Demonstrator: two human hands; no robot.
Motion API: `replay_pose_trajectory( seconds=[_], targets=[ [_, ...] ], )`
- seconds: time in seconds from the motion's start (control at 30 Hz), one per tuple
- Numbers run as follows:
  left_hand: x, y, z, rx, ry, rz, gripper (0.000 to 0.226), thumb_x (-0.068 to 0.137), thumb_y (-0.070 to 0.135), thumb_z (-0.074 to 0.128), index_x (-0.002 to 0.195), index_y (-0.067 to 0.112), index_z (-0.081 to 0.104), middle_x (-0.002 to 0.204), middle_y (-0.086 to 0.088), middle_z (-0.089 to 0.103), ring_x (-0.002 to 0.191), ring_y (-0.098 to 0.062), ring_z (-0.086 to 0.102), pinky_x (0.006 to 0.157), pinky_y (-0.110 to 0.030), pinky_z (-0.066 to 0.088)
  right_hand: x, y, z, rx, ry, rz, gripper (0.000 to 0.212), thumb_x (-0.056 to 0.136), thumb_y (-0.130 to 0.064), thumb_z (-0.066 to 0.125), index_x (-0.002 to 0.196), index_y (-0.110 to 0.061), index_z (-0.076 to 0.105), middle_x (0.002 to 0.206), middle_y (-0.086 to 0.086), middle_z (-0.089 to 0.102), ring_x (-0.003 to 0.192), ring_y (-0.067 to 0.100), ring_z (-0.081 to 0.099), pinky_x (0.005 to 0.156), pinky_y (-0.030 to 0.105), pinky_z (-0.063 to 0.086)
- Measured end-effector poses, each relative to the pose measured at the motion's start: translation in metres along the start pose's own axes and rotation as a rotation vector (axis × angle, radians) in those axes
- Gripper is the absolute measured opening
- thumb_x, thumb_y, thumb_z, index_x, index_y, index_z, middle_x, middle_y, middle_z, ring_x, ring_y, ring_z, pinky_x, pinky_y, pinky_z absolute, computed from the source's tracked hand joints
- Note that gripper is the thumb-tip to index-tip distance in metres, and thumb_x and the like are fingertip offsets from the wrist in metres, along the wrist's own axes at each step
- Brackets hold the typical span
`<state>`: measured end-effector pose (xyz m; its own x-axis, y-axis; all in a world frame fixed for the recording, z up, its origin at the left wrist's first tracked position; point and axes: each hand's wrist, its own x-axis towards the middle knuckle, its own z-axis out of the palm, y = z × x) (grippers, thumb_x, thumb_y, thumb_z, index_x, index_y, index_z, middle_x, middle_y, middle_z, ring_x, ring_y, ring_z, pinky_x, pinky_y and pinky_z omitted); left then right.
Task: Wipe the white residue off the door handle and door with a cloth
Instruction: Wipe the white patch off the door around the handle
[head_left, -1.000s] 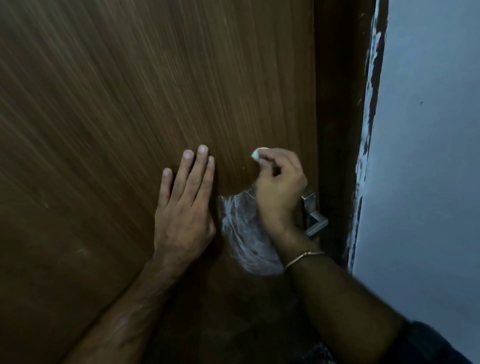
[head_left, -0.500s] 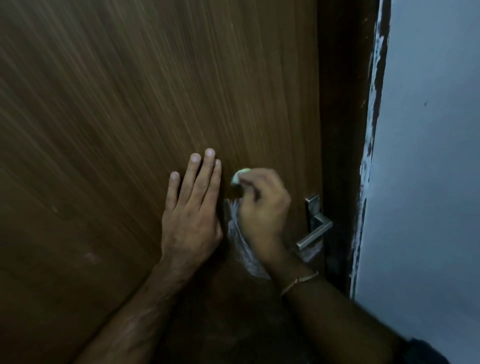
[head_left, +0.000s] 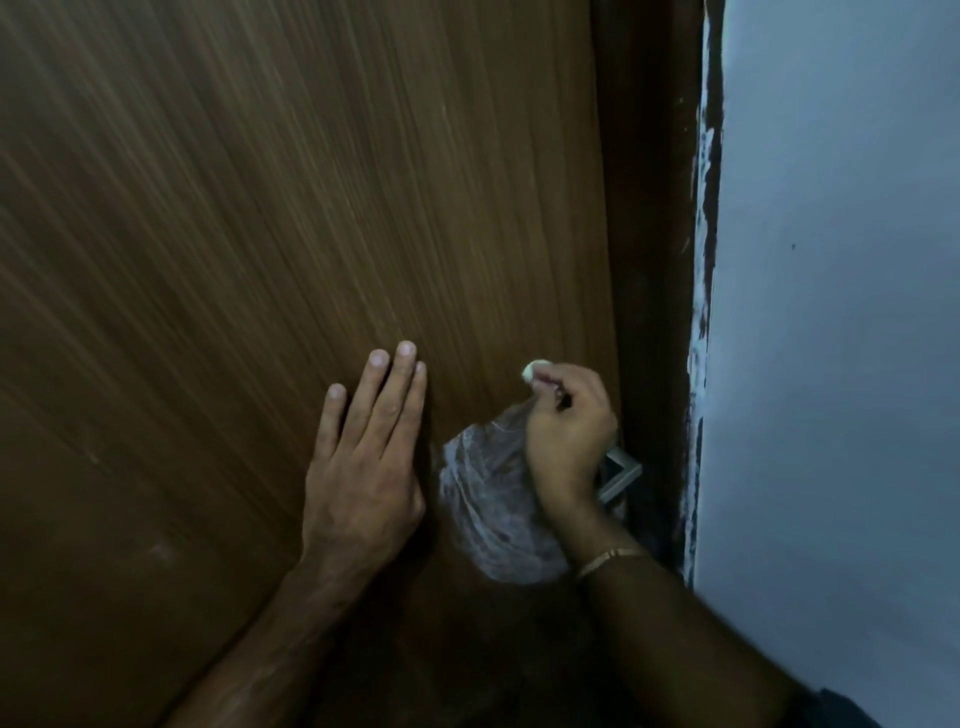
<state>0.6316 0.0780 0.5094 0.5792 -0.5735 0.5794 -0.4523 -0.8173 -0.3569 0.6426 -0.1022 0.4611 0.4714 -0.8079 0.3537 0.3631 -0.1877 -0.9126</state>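
Task partly done, judging by what shows. Brown wood-grain door (head_left: 311, 208) carries a big smeared white residue patch (head_left: 493, 514) just left of the silver metal lever door handle (head_left: 621, 478), between the 2 hands. Right hand (head_left: 569, 436) has its fingers (head_left: 550, 375) curled tight, pinching a small white wad of cloth (head_left: 531, 370) against the door just above the patch; the hand covers most of the handle. Left hand (head_left: 366, 467) lies flat on the door, fingers straight and together, holding nothing, likely bracing. Residue patch looks streaked but far from gone. Handle too hidden to tell if clean. White paint flecks run along the dark door frame (head_left: 654, 260) beside the pale blue wall (head_left: 831, 312). Left: most of the patch, possibly the handle.
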Motion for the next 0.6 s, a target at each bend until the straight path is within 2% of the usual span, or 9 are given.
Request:
replay_pose_trajectory(
  seconds=[0.07,0.17,0.27,0.33,0.4,0.5,0.6],
  targets=[
    [0.001,0.001,-0.001,-0.003,0.010,-0.003,0.073,0.084,0.026,0.036,0.153,0.008,0.023,0.165,-0.007,0.011,0.152,-0.023,0.004,0.122,-0.043,-0.004,0.000,0.007,-0.006,0.013,-0.056,-0.012,0.022,0.087,-0.002,0.065,0.097,-0.021,0.071,0.104,-0.010,0.064,0.098,0.003,0.062,0.076,0.011,0.052],
    [-0.001,0.003,0.000,-0.012,0.001,-0.011,0.079,0.081,0.018,0.053,0.153,0.007,0.024,0.164,-0.008,0.011,0.152,-0.023,0.004,0.122,-0.043,-0.005,0.010,0.016,-0.013,0.061,0.082,0.215,0.021,0.088,-0.006,0.065,0.097,-0.024,0.071,0.107,-0.009,0.065,0.099,0.005,0.062,0.070,0.011,0.048],
    [0.001,0.003,-0.002,-0.012,0.004,-0.019,0.073,0.082,0.021,0.043,0.152,0.007,0.026,0.164,-0.008,0.013,0.152,-0.024,0.006,0.122,-0.042,-0.005,-0.004,0.020,-0.015,-0.011,-0.047,0.147,0.023,0.087,-0.004,0.065,0.092,-0.026,0.069,0.104,-0.010,0.064,0.097,0.003,0.060,0.074,0.011,0.046],
    [0.001,0.004,-0.003,-0.003,0.006,-0.023,0.072,0.083,0.024,0.036,0.152,0.007,0.026,0.164,-0.008,0.013,0.152,-0.024,0.007,0.121,-0.042,-0.005,0.000,0.022,-0.018,0.015,0.007,0.220,0.022,0.087,-0.005,0.066,0.090,-0.026,0.070,0.104,-0.009,0.066,0.097,0.005,0.061,0.072,0.010,0.044],
    [0.000,0.004,-0.003,-0.023,-0.001,-0.012,0.074,0.083,0.022,0.045,0.153,0.007,0.025,0.164,-0.008,0.012,0.152,-0.023,0.004,0.121,-0.042,-0.006,0.007,0.025,-0.021,0.036,0.076,0.303,0.019,0.087,-0.006,0.065,0.092,-0.022,0.072,0.105,-0.007,0.067,0.098,0.007,0.062,0.066,0.005,0.042],
    [0.000,0.003,-0.002,-0.039,-0.010,-0.019,0.085,0.078,0.011,0.063,0.153,0.007,0.023,0.164,-0.007,0.010,0.152,-0.023,0.003,0.122,-0.042,-0.006,-0.004,0.034,-0.020,0.041,0.006,0.315,0.019,0.086,-0.003,0.065,0.090,-0.020,0.072,0.102,-0.008,0.066,0.094,0.003,0.062,0.066,0.000,0.041],
    [-0.001,0.005,-0.002,-0.042,-0.008,-0.030,0.085,0.079,0.009,0.062,0.154,0.008,0.022,0.165,-0.006,0.009,0.152,-0.022,0.002,0.122,-0.042,-0.006,-0.005,0.041,-0.025,-0.024,0.038,0.335,0.030,0.084,-0.002,0.066,0.079,-0.031,0.066,0.100,-0.005,0.068,0.095,0.011,0.064,0.075,0.014,0.045]
  ],
)
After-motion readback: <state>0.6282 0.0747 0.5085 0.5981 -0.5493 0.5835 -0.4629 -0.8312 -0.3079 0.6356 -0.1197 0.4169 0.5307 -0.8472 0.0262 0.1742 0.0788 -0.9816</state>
